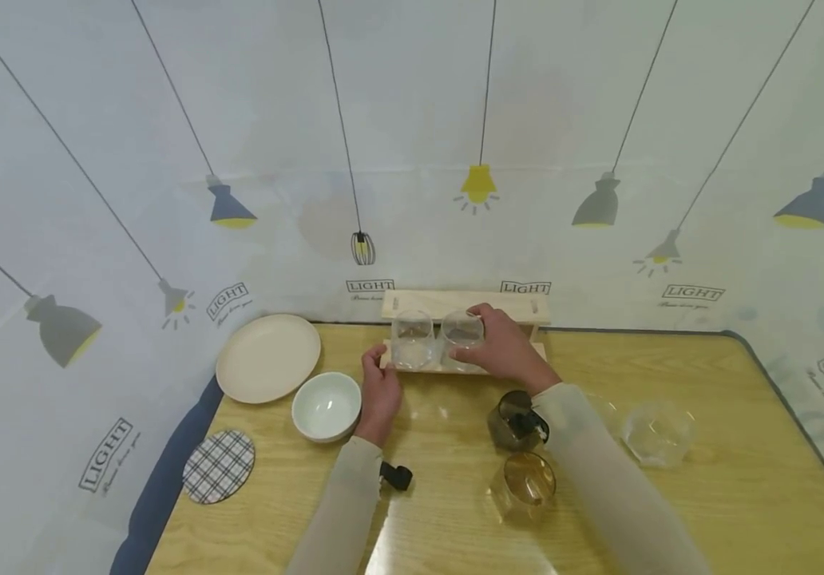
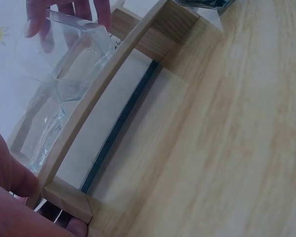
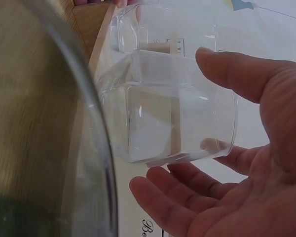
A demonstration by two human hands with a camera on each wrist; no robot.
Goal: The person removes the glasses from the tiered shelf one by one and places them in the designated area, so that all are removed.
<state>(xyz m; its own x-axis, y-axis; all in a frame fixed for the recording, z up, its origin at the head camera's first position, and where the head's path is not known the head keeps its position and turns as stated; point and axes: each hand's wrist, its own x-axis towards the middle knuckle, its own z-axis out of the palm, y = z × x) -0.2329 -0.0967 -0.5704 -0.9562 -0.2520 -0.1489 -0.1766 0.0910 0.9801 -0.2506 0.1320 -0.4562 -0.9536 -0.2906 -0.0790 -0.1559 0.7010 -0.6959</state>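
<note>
Left side: a round beige plate (image 1: 267, 357), a white ceramic bowl (image 1: 326, 406) and a checked round coaster (image 1: 219, 465) lay on the wooden table (image 1: 707, 511).
Left hand (image 1: 380, 394): fingers curled round the end of the pale wooden rack (image 1: 464, 306).
Rack: held a clear glass tumbler (image 1: 412, 339).
Right hand (image 1: 501, 345): thumb and fingers loosely cupped a second clear tumbler (image 3: 172, 111) at the rack.

left hand (image 2: 10, 197) cut off at corner, blurred dark glass rim (image 3: 64, 123) fills foreground

Two clear glasses (image 1: 437, 339) stand upright, side by side, seemingly inside the wooden rack (image 1: 464, 304).
</note>
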